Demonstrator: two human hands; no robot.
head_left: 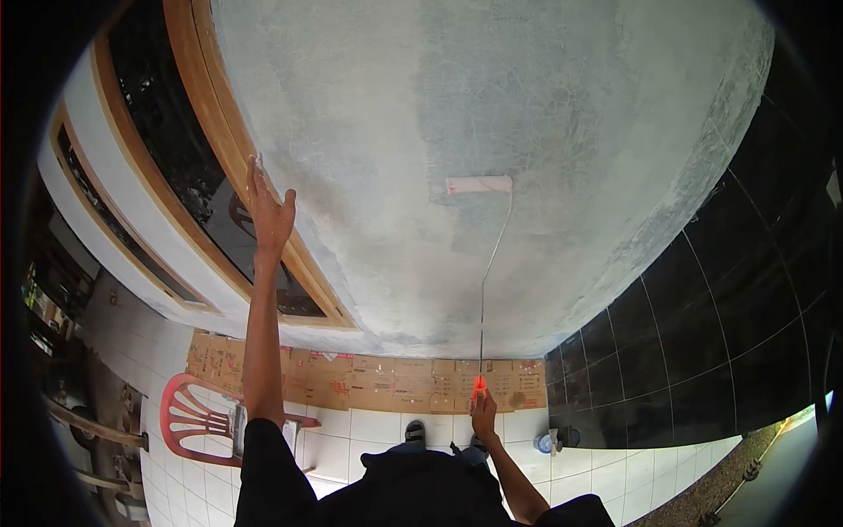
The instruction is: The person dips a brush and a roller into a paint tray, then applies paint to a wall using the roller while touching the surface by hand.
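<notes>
My right hand (pixel 484 415) is closed around the orange handle (pixel 479 386) of a paint roller. From the handle a long thin metal rod runs up to the pale pink roller sleeve (pixel 479 184), which lies against the patchy grey-white wall (pixel 378 176). My left hand (pixel 270 215) is raised, its fingers stretched out, against the wooden window frame (pixel 235 149) at the wall's left edge. Whitish specks show on its fingertips.
Cardboard sheets (pixel 369 384) cover the floor along the wall's foot. A red plastic chair (pixel 176 420) stands at the lower left. Black tiles (pixel 702 334) cover the surface at right. A small blue-and-white container (pixel 546 442) sits on the white floor tiles (pixel 369 429), right of my feet.
</notes>
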